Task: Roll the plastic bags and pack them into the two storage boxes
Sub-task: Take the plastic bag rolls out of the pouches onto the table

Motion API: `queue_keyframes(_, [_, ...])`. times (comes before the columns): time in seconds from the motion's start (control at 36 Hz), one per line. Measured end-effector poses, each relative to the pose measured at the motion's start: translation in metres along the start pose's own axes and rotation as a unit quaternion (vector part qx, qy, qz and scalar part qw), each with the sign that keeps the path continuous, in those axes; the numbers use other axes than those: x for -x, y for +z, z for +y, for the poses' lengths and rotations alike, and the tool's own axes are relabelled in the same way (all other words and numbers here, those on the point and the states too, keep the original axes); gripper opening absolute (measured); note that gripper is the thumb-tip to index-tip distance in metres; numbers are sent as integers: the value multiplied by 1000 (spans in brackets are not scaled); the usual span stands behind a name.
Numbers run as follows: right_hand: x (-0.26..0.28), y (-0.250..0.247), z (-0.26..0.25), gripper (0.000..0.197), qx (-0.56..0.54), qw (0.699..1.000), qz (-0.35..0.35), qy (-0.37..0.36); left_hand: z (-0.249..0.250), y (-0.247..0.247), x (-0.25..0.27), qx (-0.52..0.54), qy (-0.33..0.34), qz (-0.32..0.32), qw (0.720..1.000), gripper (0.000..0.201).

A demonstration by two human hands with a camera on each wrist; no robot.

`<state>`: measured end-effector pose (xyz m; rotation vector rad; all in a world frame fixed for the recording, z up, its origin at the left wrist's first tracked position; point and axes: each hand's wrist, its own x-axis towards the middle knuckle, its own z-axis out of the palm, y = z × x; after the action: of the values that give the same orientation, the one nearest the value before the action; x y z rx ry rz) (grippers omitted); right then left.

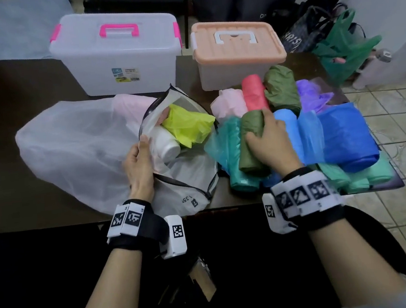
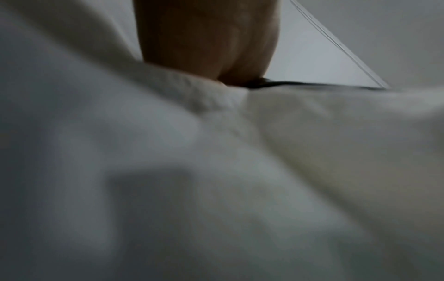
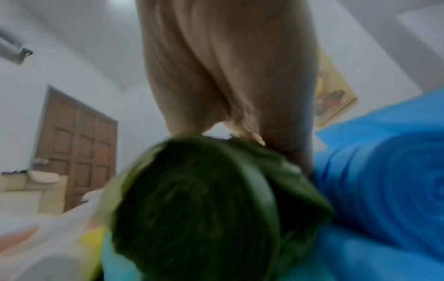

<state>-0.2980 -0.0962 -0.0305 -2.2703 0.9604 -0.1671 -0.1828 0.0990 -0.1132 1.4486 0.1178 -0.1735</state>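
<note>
My right hand (image 1: 267, 137) grips an olive green rolled bag (image 1: 250, 143) lying on a heap of rolled bags: teal (image 1: 229, 150), blue (image 1: 347, 133), red (image 1: 254, 93), pink (image 1: 228, 104). The right wrist view shows the green roll's end (image 3: 199, 205) under my fingers (image 3: 228, 66). My left hand (image 1: 139, 161) pinches the rim of a clear zip pouch (image 1: 187, 178) that holds a white roll (image 1: 166, 143) and a yellow bag (image 1: 188, 125). A clear box with pink latches (image 1: 118, 54) and a peach-lidded box (image 1: 235, 50) stand shut at the back.
A large white bag (image 1: 73, 146) lies loose on the dark table (image 1: 8, 121) to the left. Dark and green bags (image 1: 342, 44) hang off the table's far right, above tiled floor. A purple bag (image 1: 312, 94) sits behind the blue roll.
</note>
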Motion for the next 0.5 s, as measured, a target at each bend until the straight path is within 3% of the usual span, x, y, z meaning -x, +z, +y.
queue_keyframes(0.11, [22,20,-8,67,177,982,63,-33,-1,0,-2,-15,8,10,1000,26])
queue_keyframes(0.25, [24,34,1,69,211,976,0,-56,6,0,-5,-11,21,12,1000,24])
queue_keyframes(0.39, [18,17,-2,65,173,981,-78,-31,22,0,-12,-49,87,30,995,27])
queue_keyframes(0.44, [16,5,-13,57,167,984,-55,-43,28,0,-17,-66,94,35,993,25])
queue_keyframes(0.5, [15,-3,-29,47,149,982,33,-108,32,-2,-23,-68,86,38,993,25])
